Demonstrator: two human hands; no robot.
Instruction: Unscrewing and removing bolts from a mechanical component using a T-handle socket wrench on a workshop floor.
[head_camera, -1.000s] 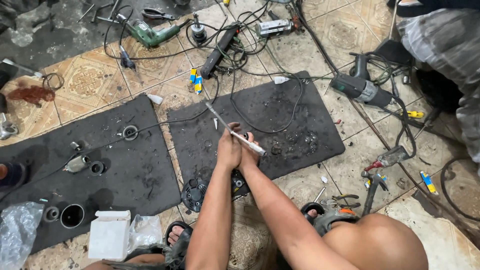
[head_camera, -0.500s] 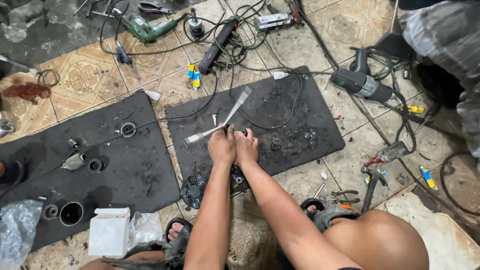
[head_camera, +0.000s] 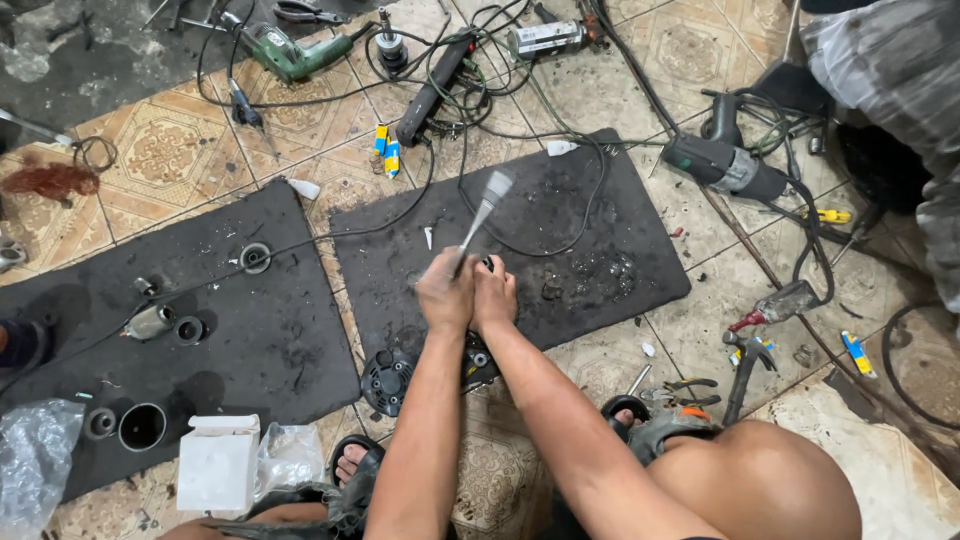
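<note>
My left hand (head_camera: 445, 292) is closed on the handle of a metal wrench (head_camera: 480, 218), which points up and to the right and is blurred. My right hand (head_camera: 493, 298) sits right beside it, fingers curled over a small dark part (head_camera: 487, 263) on the black rubber mat (head_camera: 600, 215). Below my wrists lies a black power-tool body (head_camera: 392, 375) with a round vented end, partly hidden by my forearms.
A second black mat (head_camera: 230, 330) at the left carries metal rings and sleeves. A green drill (head_camera: 290, 55), an angle grinder (head_camera: 725, 165), tangled cables, screwdrivers and pliers lie on the tiled floor. A white box (head_camera: 215, 465) and a plastic bag sit near my foot.
The wrench has swung: it pointed lower right, then lay to the left, and now points up and right. Both hands stayed together over the same spot.
</note>
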